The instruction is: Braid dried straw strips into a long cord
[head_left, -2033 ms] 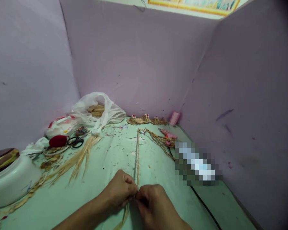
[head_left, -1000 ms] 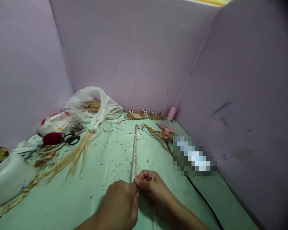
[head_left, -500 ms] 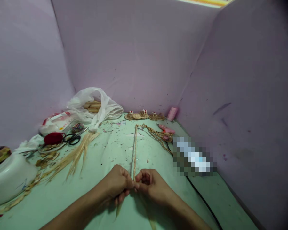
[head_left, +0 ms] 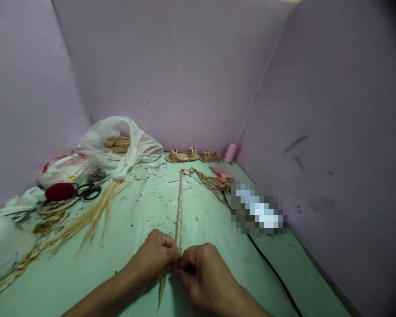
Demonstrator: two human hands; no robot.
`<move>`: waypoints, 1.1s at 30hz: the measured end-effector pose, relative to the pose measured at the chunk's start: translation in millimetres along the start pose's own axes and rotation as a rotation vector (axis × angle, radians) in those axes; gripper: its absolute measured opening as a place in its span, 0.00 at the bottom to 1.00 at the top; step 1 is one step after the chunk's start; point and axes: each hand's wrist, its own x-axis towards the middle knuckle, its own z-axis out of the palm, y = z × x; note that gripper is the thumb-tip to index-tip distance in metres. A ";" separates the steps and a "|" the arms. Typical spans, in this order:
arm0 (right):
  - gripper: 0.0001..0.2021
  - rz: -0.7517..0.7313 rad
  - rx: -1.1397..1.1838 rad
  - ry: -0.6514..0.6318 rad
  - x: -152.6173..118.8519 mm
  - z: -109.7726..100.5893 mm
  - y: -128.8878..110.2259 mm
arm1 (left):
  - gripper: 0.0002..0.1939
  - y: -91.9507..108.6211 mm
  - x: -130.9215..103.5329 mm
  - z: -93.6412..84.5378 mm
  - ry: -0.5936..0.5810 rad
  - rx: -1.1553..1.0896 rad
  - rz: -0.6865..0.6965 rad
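A thin braid of straw-coloured fibre (head_left: 181, 207) runs straight from the far middle of the green table toward me. At its near end, my left hand (head_left: 158, 253) is closed on it in a pinch. Close beside, touching or nearly touching the left fingertips, my right hand (head_left: 204, 273) has its fingers curled at the same end of the braid. Loose strand ends (head_left: 162, 290) hang down below my left hand. What lies between the right fingertips is mostly hidden.
Left lie black-handled scissors (head_left: 89, 192), a red pincushion (head_left: 60, 192), loose dry fibres (head_left: 95, 211) and a white plastic bag (head_left: 145, 152). Small woven slippers (head_left: 182, 156) and a pink thread spool (head_left: 231, 152) stand at the back. A black cable (head_left: 270, 266) runs along the right.
My right hand has turned and closed in more, its back now facing up, and sits slightly lower. The left hand still pinches the braid. The whole view has shifted a little.
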 end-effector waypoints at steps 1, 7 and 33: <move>0.08 -0.005 0.018 -0.019 0.6 -0.6 1.6 | 0.05 0.5 -0.3 -0.9 -0.011 -0.022 -0.004; 0.14 0.186 0.394 0.118 17.1 -9.4 6.2 | 0.05 10.8 -6.0 -7.4 -0.038 -0.037 0.027; 0.19 0.362 0.790 -0.042 26.0 11.7 17.9 | 0.10 46.0 47.2 -197.1 0.873 0.895 0.011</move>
